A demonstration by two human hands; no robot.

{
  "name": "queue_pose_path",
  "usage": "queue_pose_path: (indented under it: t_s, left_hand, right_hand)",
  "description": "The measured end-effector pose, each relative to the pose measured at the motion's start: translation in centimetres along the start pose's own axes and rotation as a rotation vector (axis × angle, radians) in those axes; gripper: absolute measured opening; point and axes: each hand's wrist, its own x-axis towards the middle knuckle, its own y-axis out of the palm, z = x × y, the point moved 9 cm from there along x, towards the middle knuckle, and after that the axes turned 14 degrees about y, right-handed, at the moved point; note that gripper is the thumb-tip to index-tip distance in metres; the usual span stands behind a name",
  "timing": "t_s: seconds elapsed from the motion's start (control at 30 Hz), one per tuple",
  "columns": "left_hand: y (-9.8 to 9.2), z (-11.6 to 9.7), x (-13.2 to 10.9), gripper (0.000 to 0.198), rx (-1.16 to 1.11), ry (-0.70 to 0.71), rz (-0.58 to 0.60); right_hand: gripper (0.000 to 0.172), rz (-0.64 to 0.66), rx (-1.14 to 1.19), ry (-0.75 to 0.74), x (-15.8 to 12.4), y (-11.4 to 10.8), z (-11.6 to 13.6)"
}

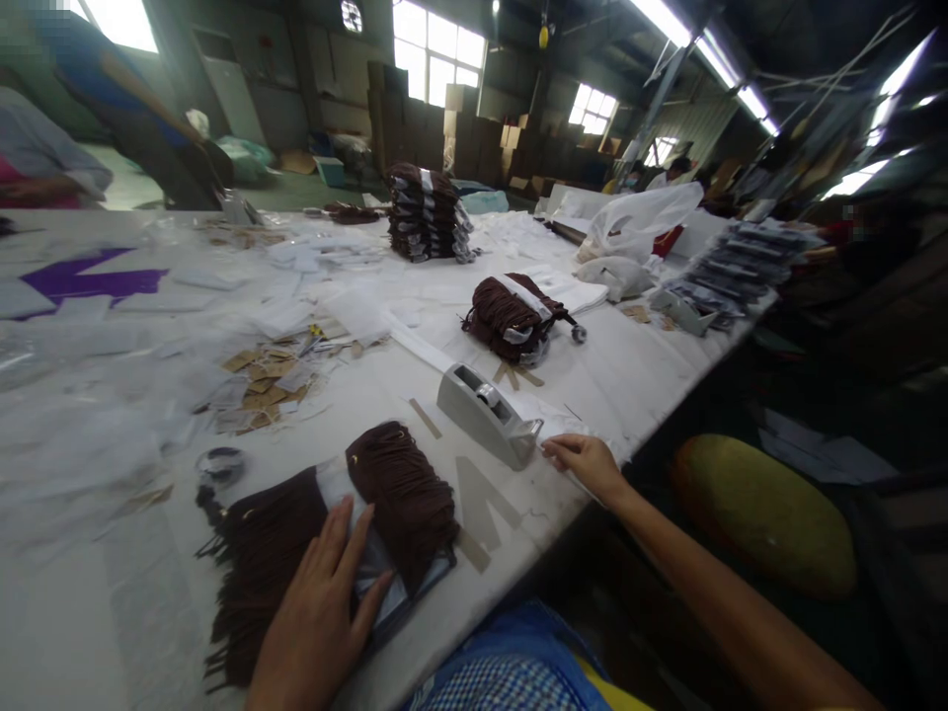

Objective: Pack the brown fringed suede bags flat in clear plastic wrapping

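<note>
A dark brown fringed piece (274, 533) lies flat near the table's front edge, with a pale band across its middle. On that band and the brown fabric rests my left hand (326, 583), fingers spread. My right hand (585, 462) is at the cutter end of a grey tape dispenser (485, 415), thumb and forefinger pinched together. Whatever sits between those fingertips is too small to make out, though tape may be there. Beyond the dispenser is a bundle of brown fringed pieces (511, 316) with a pale band around it.
Brown paper tags (271, 385) lie scattered left of the dispenser. Farther back stands a tall brown stack (426, 212). Plastic bags (641, 222) and dark packets (741, 262) are at the right. A yellow-green cushion (766, 513) is below the edge. People stand at the upper left.
</note>
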Motion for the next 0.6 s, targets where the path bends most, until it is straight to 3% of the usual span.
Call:
queue_pose_path:
  t_s: [0.07,0.13,0.27,0.4,0.6]
  left_hand:
    - [-0.1,0.0,0.1,0.075,-0.009,0.002,-0.008]
    - [-0.1,0.0,0.1,0.075,-0.02,0.0,-0.011]
    - [0.0,0.1,0.1,0.073,-0.037,-0.024,0.005]
    - [-0.3,-0.1,0.0,0.07,-0.039,-0.044,-0.001]
    - [-0.6,-0.1,0.0,0.069,-0.083,-0.132,0.063]
  right_hand:
    - [0.024,-0.088,-0.133,-0.133,-0.9,-1.3,1.6]
    - [0.021,-0.133,-0.328,-0.362,-2.6,-1.9,4.4]
    - [0.024,0.042,-0.649,-0.75,-6.1,0.8,10.0]
    - [0.026,0.295,-0.802,-1.027,-8.8,6.8,15.4]
    - [0.023,0.603,-0.959,-1.423,-12.4,18.9,21.5]
